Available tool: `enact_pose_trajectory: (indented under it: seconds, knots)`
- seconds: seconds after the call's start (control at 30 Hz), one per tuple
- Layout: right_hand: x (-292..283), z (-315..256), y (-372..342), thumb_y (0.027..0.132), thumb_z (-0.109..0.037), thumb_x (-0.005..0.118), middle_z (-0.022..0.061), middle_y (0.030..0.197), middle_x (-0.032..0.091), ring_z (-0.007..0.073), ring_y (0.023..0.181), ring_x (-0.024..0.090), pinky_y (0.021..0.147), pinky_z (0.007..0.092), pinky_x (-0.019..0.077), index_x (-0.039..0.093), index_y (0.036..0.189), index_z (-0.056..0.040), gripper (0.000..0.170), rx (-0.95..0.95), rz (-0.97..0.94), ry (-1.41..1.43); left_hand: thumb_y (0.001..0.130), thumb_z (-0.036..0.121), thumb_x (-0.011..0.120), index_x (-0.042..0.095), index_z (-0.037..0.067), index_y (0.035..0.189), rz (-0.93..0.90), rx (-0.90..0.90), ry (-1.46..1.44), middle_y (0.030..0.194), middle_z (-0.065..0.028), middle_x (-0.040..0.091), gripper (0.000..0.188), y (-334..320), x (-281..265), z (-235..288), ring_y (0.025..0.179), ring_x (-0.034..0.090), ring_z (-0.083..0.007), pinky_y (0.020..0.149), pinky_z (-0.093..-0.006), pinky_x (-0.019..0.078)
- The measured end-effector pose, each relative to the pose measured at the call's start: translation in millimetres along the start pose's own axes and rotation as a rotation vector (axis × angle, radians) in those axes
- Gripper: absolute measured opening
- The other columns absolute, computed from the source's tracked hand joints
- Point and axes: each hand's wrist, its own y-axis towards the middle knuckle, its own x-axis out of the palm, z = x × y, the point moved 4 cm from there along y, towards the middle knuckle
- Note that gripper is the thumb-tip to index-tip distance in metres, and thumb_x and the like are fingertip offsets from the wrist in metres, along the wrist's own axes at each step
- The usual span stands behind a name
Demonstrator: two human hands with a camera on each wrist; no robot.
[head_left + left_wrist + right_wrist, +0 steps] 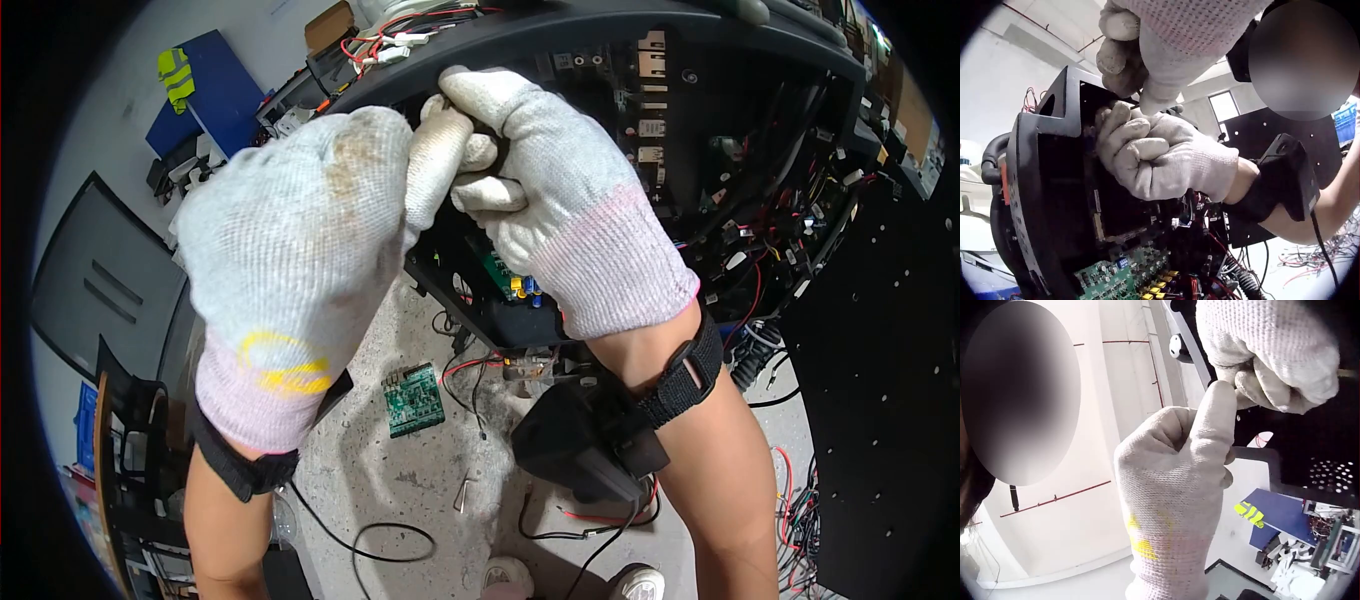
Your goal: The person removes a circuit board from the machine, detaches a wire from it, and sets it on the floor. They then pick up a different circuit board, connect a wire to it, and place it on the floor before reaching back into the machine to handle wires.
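Observation:
Both hands wear white knitted gloves and meet above a large black equipment housing (575, 30). My left hand (300, 220) has its fingers curled in and its thumb extended toward the other hand. Beside it, my right hand (560, 170) bends its fingers and thumb inward. In the left wrist view, a thin dark piece shows between the left hand (1179, 44) and the right hand (1154, 153); the gloves hide most of it and I cannot tell what it is. The right wrist view shows the left thumb (1215, 415) close against the right fingers (1266, 387).
Inside the housing sit a green circuit board (1116, 275) and bundled wires (800, 225). Another green board (414, 400) lies on the floor near a small L-shaped metal key (461, 495). Loose cables (395, 540) trail around the feet. A perforated black panel (870, 400) stands right.

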Motion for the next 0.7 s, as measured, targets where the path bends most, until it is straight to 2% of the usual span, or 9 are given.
enact_pose_trajectory:
  seconds: [0.1,0.17,0.3,0.37,0.4,0.43,0.53,0.63,0.7]
  knots:
    - [2,-3,-6,0.082,-0.014,0.056,0.0013,0.056,0.050,0.0059,0.040,0.039,0.036,0.0192,0.0322,0.056,0.072,-0.0033,0.014,0.027,-0.029,0.071,0.082,0.027,0.056,0.060,0.005,0.083,-0.131,-0.199,-0.196,0.066,-0.0036,0.058,0.022,6,5,7,0.056,0.056,-0.0162,0.051,-0.0260,0.0435]
    - [4,-1,-8,0.082,-0.013,0.056,0.0015,0.056,0.050,0.0064,0.040,0.039,0.036,0.0194,0.0326,0.056,0.072,-0.0030,0.014,0.051,-0.054,0.111,0.087,0.029,0.049,0.059,0.001,0.084,-0.262,-1.111,-1.605,0.065,-0.0047,0.059,0.030,-5,29,10,0.053,0.056,-0.0125,0.046,-0.0232,0.0420]
    - [-4,-5,-4,0.082,-0.014,0.056,0.0016,0.058,0.051,0.0081,0.040,0.042,0.036,0.0203,0.0331,0.056,0.072,-0.0034,0.015,-0.027,0.033,0.059,0.087,0.030,0.047,0.057,-0.005,0.085,-0.244,-1.318,-1.957,0.065,-0.0069,0.058,0.037,-3,32,26,0.047,0.053,-0.0110,0.037,-0.0182,0.0358]
    - [-12,-4,1,0.080,-0.020,0.058,0.0015,0.059,0.053,0.0084,0.043,0.045,0.039,0.0206,0.0343,0.059,0.072,-0.0045,0.018,0.088,-0.015,-0.096,0.085,0.028,0.053,0.058,-0.002,0.085,-0.298,-1.180,-1.810,0.067,-0.0062,0.059,0.030,-5,29,20,0.051,0.055,-0.0116,0.042,-0.0172,0.0390]
    - [-15,-2,1,0.080,-0.020,0.058,0.0015,0.059,0.053,0.0084,0.043,0.045,0.039,0.0206,0.0343,0.059,0.072,-0.0045,0.018,0.083,-0.014,-0.092,0.082,0.025,0.057,0.059,0.000,0.084,-0.242,-0.936,-1.298,0.069,-0.0059,0.060,0.025,-1,20,13,0.053,0.056,-0.0126,0.045,-0.0182,0.0407]
    - [-13,-12,-3,0.080,-0.020,0.058,0.0018,0.061,0.054,0.0084,0.046,0.046,0.041,0.0206,0.0355,0.059,0.074,-0.0046,0.016,-0.281,-0.042,-0.413,0.080,0.022,0.061,0.060,0.002,0.084,-0.178,-0.678,-0.795,0.071,-0.0056,0.061,0.021,4,10,9,0.055,0.057,-0.0136,0.048,-0.0193,0.0424]
    - [1,-15,-19,0.080,-0.019,0.057,0.0024,0.064,0.056,0.0085,0.052,0.048,0.047,0.0205,0.0379,0.061,0.078,-0.0048,0.015,-1.013,-0.096,-1.044,0.075,0.018,0.066,0.061,0.003,0.082,-0.100,-0.350,-0.476,0.072,-0.0067,0.061,0.017,9,2,6,0.059,0.058,-0.0157,0.052,-0.0250,0.0442]
    - [-1,-14,-19,0.082,-0.017,0.055,0.0018,0.065,0.055,0.0079,0.052,0.048,0.046,0.0204,0.0373,0.060,0.078,-0.0041,0.014,-1.096,-0.015,-1.004,0.075,0.016,0.065,0.061,0.002,0.080,-0.089,-0.155,-0.273,0.070,-0.0087,0.059,0.016,11,-2,10,0.058,0.058,-0.0165,0.052,-0.0264,0.0437]
    - [-10,-10,-6,0.082,-0.017,0.056,0.0015,0.064,0.054,0.0070,0.051,0.047,0.045,0.0194,0.0364,0.060,0.078,-0.0042,0.014,-0.656,-0.085,-0.559,0.080,0.023,0.061,0.060,0.003,0.078,0.003,-0.010,-0.107,0.068,-0.0068,0.060,0.020,11,-4,12,0.055,0.056,-0.0144,0.051,-0.0248,0.0423]
